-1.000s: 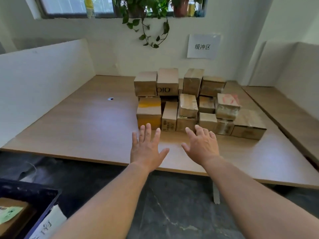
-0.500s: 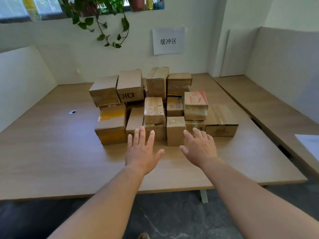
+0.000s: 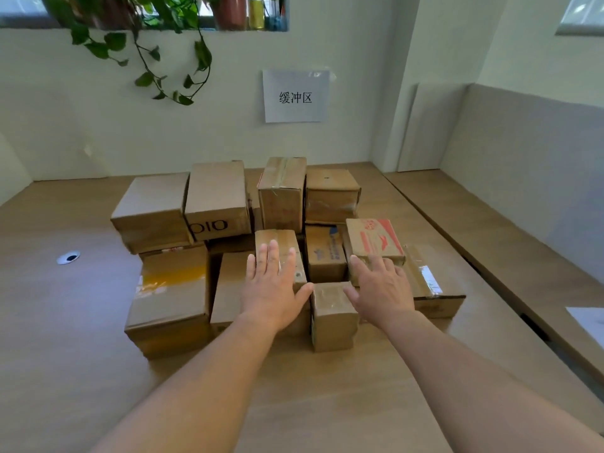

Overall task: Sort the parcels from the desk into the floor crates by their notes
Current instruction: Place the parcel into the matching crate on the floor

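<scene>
- A pile of cardboard parcels (image 3: 331, 194) is found on the wooden surface (image 3: 65, 354), stacked two layers high in places, close to the back wall.
- The left grip (image 3: 274, 289) is held flat and unclenched, fingers straight, over the top of a tape-sealed parcel (image 3: 277, 238) in the front row. Contact cannot be confirmed.
- The right grip (image 3: 382, 289) is likewise unclenched, fingers slightly spread, with the fingertips at the near edge of a red-printed parcel (image 3: 372, 240). Nothing is held in it.
- A small front parcel (image 3: 331, 313) is seen standing between the two grips, with both thumbs close to its top.
- A parcel with yellow tape (image 3: 170, 289) is noted at the front left, and a parcel marked "OIO" (image 3: 217, 197) on the upper layer behind it.
- A paper sign (image 3: 295, 96) is fixed to the wall, and a trailing plant (image 3: 147, 44) hangs from the sill.
- A cable grommet (image 3: 68, 257) is set in the surface, left of the pile.
</scene>
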`<action>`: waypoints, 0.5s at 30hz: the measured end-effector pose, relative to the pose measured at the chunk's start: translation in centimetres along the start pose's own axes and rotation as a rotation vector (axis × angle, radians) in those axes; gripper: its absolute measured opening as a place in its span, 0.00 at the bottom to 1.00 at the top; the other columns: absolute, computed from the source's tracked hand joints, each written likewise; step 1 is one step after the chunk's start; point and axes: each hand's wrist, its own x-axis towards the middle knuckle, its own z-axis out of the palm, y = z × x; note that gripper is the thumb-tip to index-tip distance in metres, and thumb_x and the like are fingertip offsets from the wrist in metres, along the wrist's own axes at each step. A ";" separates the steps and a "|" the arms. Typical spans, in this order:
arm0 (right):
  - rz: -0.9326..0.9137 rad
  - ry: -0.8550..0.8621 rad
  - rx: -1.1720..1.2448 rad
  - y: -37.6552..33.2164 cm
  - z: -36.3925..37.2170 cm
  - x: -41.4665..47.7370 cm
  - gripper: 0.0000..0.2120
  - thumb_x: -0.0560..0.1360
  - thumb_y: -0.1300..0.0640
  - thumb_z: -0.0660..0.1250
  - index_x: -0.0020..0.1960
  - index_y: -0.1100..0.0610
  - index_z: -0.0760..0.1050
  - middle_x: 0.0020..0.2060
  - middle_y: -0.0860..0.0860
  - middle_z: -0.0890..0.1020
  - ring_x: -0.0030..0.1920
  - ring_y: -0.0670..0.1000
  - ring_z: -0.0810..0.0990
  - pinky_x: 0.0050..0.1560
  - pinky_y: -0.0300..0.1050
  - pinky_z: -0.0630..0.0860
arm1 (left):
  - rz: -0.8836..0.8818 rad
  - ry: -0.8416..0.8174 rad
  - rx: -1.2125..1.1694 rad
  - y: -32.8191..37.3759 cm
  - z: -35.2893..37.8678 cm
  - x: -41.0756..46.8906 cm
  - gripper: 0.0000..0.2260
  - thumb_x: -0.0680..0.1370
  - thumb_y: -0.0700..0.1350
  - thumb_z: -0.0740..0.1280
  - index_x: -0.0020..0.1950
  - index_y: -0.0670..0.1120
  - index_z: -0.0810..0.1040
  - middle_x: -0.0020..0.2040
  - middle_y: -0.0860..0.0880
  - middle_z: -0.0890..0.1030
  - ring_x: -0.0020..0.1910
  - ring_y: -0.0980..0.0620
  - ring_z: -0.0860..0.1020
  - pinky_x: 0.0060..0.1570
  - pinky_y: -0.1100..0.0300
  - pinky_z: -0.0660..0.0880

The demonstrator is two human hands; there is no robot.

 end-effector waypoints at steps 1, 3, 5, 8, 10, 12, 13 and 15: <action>0.006 -0.004 0.004 -0.2 -0.1 0.9 0.28 0.80 0.41 0.57 0.76 0.48 0.56 0.75 0.55 0.60 0.74 0.57 0.60 0.72 0.55 0.59 | 0.013 -0.002 -0.007 -0.3 -0.1 1.3 0.33 0.81 0.64 0.48 0.79 0.51 0.37 0.78 0.43 0.34 0.76 0.45 0.33 0.75 0.47 0.36; 0.023 -0.012 0.001 -0.2 -0.1 2.7 0.27 0.80 0.42 0.57 0.75 0.49 0.57 0.74 0.55 0.61 0.74 0.57 0.61 0.71 0.55 0.60 | 0.042 -0.006 -0.034 -0.4 -0.2 3.6 0.33 0.81 0.63 0.48 0.79 0.51 0.38 0.78 0.43 0.35 0.76 0.45 0.33 0.75 0.48 0.35; 0.051 -0.012 -0.015 0.3 -0.3 4.2 0.26 0.80 0.43 0.57 0.74 0.49 0.58 0.74 0.54 0.62 0.73 0.57 0.61 0.71 0.54 0.60 | 0.083 0.002 -0.044 -0.1 -0.1 5.7 0.33 0.81 0.63 0.48 0.79 0.50 0.38 0.79 0.43 0.36 0.77 0.46 0.34 0.73 0.49 0.34; 0.097 -0.003 -0.029 1.3 -0.6 6.2 0.27 0.80 0.43 0.56 0.76 0.51 0.56 0.74 0.54 0.62 0.74 0.56 0.60 0.72 0.52 0.59 | 0.130 0.016 -0.057 0.5 0.1 8.5 0.32 0.81 0.63 0.47 0.79 0.51 0.38 0.79 0.44 0.37 0.77 0.46 0.34 0.72 0.51 0.33; 0.071 0.021 -0.018 1.0 -0.5 7.4 0.25 0.80 0.44 0.56 0.75 0.52 0.59 0.71 0.54 0.66 0.72 0.56 0.63 0.71 0.51 0.61 | 0.112 0.021 -0.070 0.4 0.3 10.2 0.32 0.82 0.63 0.47 0.79 0.51 0.38 0.79 0.44 0.37 0.77 0.46 0.35 0.73 0.50 0.35; 0.012 0.031 0.017 0.0 0.0 8.5 0.23 0.80 0.45 0.56 0.72 0.53 0.63 0.68 0.54 0.69 0.69 0.55 0.66 0.68 0.50 0.64 | 0.056 0.018 -0.080 -0.2 0.8 11.3 0.32 0.82 0.62 0.47 0.79 0.50 0.39 0.79 0.43 0.38 0.77 0.46 0.37 0.74 0.49 0.37; -0.018 0.027 0.040 -0.7 0.3 9.0 0.22 0.80 0.45 0.57 0.72 0.53 0.64 0.67 0.54 0.69 0.68 0.55 0.66 0.67 0.50 0.64 | 0.021 0.015 -0.085 -0.8 0.9 11.5 0.32 0.82 0.62 0.47 0.79 0.50 0.39 0.79 0.43 0.38 0.78 0.45 0.37 0.74 0.49 0.38; -0.068 -0.002 0.080 -1.8 1.2 10.2 0.23 0.81 0.46 0.57 0.72 0.54 0.64 0.66 0.54 0.70 0.67 0.55 0.67 0.66 0.50 0.64 | -0.053 -0.005 -0.093 -1.8 1.5 11.5 0.32 0.82 0.62 0.48 0.79 0.49 0.39 0.79 0.43 0.39 0.78 0.45 0.38 0.75 0.49 0.39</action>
